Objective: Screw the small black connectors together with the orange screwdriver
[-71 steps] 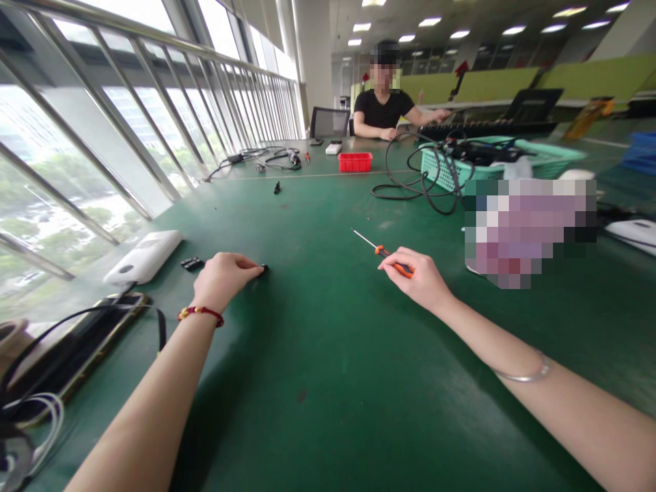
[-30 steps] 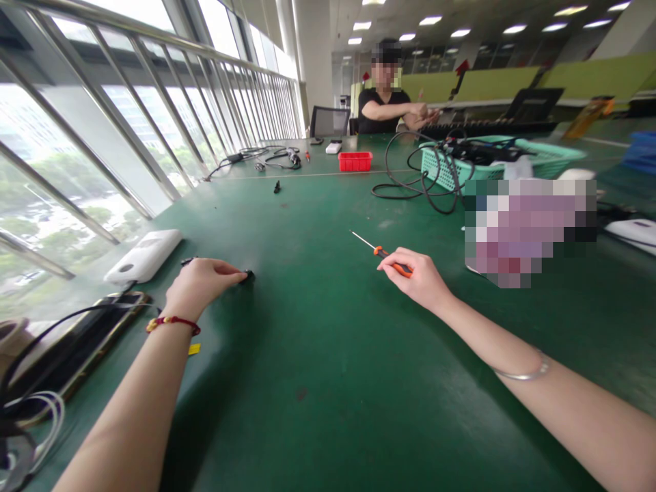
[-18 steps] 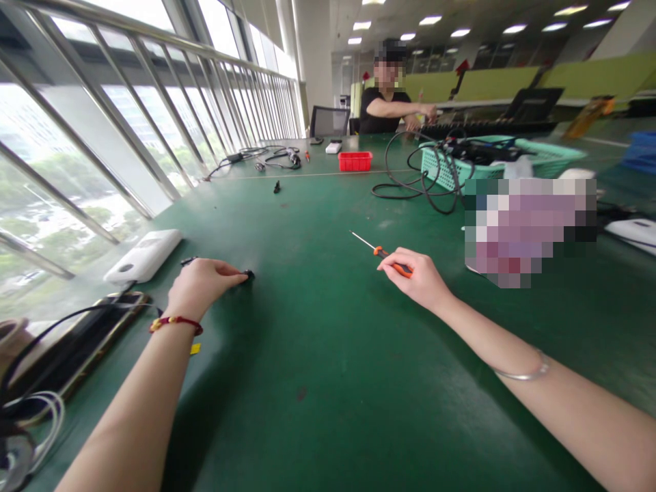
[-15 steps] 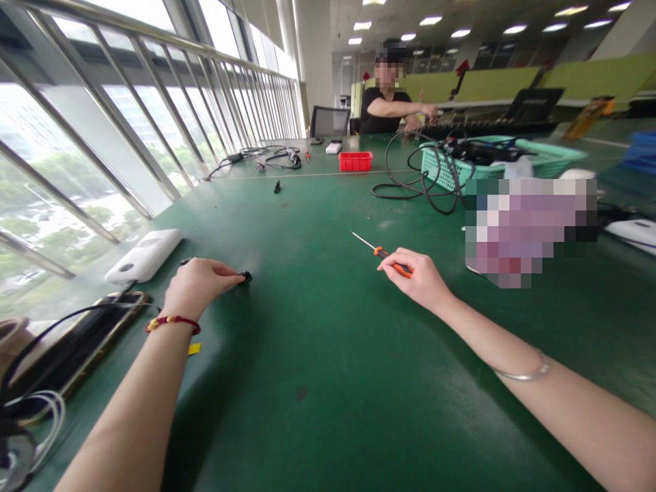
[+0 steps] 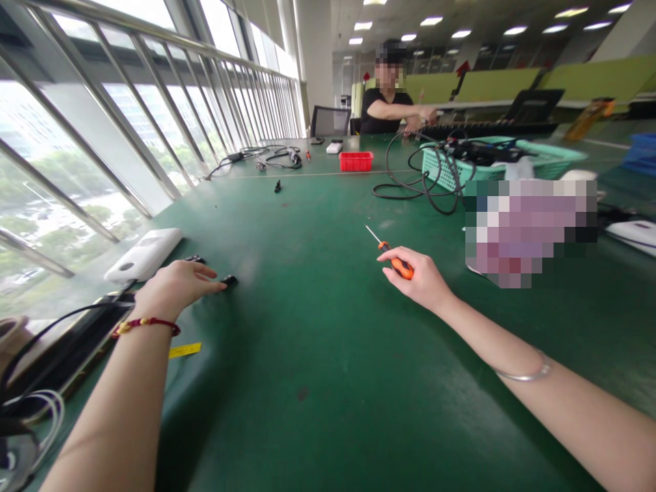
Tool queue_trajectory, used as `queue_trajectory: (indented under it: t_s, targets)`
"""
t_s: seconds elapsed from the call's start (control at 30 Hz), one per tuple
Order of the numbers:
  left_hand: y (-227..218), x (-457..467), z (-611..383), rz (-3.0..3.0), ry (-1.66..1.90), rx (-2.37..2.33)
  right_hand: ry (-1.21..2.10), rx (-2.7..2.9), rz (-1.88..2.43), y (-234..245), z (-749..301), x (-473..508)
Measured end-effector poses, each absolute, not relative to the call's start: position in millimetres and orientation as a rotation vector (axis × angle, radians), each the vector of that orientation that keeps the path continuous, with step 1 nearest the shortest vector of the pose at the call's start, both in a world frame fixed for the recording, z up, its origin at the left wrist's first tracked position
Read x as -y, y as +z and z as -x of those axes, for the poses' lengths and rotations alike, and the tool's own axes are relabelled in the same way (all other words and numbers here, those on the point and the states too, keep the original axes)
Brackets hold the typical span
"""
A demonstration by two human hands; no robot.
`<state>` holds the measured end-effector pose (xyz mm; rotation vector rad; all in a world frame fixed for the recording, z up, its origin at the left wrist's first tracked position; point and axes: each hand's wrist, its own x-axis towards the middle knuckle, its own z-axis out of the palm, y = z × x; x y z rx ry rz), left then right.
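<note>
At the left of the table, my left hand (image 5: 177, 285) is open, its thumb and forefinger apart. Its thumb tip is at the edge of a small black part (image 5: 230, 280), whose kind I cannot make out. Another dark piece (image 5: 195, 259) shows just behind those fingers. On the right, my right hand (image 5: 421, 275) loosely holds a screwdriver (image 5: 402, 266) by its orange and black handle. The thin metal shaft points away from me and to the left, above or on the green table (image 5: 307, 328).
A white device (image 5: 145, 255) and a yellow strip (image 5: 185, 350) lie near my left arm. Farther off are a red bin (image 5: 355, 162), a small black piece (image 5: 277, 186) and a green basket (image 5: 553, 162) with cables. Another person (image 5: 387, 102) sits at the far end.
My left hand has moved left and nearer with the small black part, and its fingers have spread. The screwdriver has shifted right, its shaft turned more forward; my right hand's grip has loosened.
</note>
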<state>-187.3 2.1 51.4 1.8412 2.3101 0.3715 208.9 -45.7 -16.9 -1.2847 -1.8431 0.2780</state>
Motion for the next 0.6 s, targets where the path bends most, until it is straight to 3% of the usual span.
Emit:
queue_trajectory:
  t_s: [0.13, 0.4, 0.6]
  targets:
    - [53.6, -2.3, 178.2, -1.878, 0.135, -2.285, 0.246, 1.832, 1.289, -18.6, -208.3, 45.8]
    - [14.6, 19.7, 61.2, -2.594, 0.524, -1.615, 0.225, 1.805, 1.240, -15.1, -201.4, 49.5]
    - [1.8, 41.8, 10.6, -2.945, 0.481, -1.201, 0.263, 1.633, 1.222, -10.9, -192.5, 55.1]
